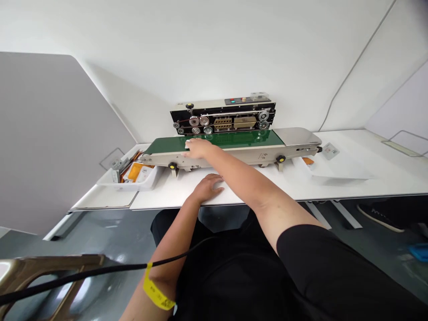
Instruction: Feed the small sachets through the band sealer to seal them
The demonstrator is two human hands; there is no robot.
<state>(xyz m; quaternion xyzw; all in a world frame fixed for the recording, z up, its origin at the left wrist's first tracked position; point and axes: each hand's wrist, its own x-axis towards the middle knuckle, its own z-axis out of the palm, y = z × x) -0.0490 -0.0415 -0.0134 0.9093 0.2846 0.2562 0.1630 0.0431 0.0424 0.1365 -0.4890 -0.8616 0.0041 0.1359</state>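
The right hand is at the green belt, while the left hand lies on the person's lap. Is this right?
Not quite: the left hand lies on the white table, as the head view shows. The right hand is at the green belt.

The belt [234, 141] is plain green (the knobs [281, 158], black with yellow centres).

The right hand [199, 148] hides part of the green belt [247, 139]; a white patch [187, 144] against it is too small to identify. Print on the packets [134, 171] and yellow tag [155, 293] is illegible. The edges cut off a chair [76, 262] (left) and blue object [417, 252] (right).
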